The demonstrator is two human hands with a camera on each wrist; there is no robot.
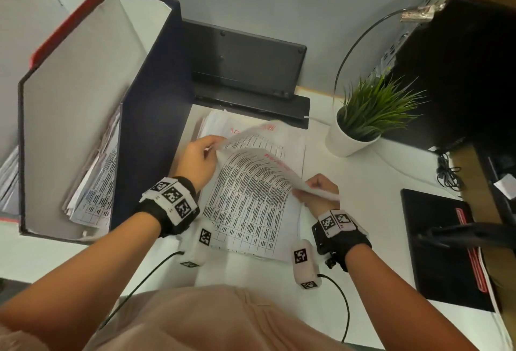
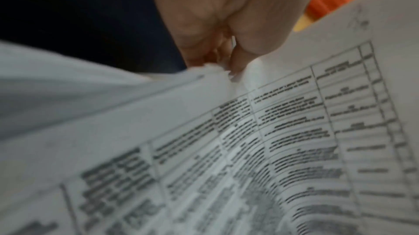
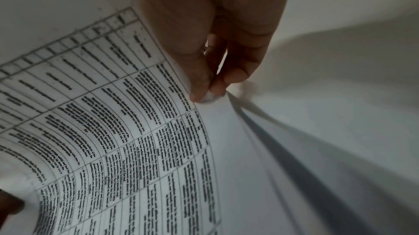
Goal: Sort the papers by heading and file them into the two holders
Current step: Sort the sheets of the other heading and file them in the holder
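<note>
A stack of printed papers [image 1: 251, 205] with tables and red headings lies on the white desk in the head view. Its top sheet [image 1: 259, 138] is lifted and bowed. My left hand [image 1: 199, 159] pinches that sheet's left corner; the left wrist view shows the fingertips [image 2: 235, 63] pressed on a crumpled corner of the paper [image 2: 272, 131]. My right hand [image 1: 318, 190] pinches the sheet's right edge, and its fingertips [image 3: 204, 93] grip the page [image 3: 113, 131] in the right wrist view. A dark blue holder [image 1: 150, 116] with filed papers [image 1: 97, 183] stands left, a red holder [image 1: 69, 15] behind it.
A potted green plant [image 1: 363, 122] stands right of the stack. A black device [image 1: 245, 66] sits behind the papers against the grey partition. A black pad [image 1: 441, 247] with a red strip lies at the right. Cables trail off both wrist cameras.
</note>
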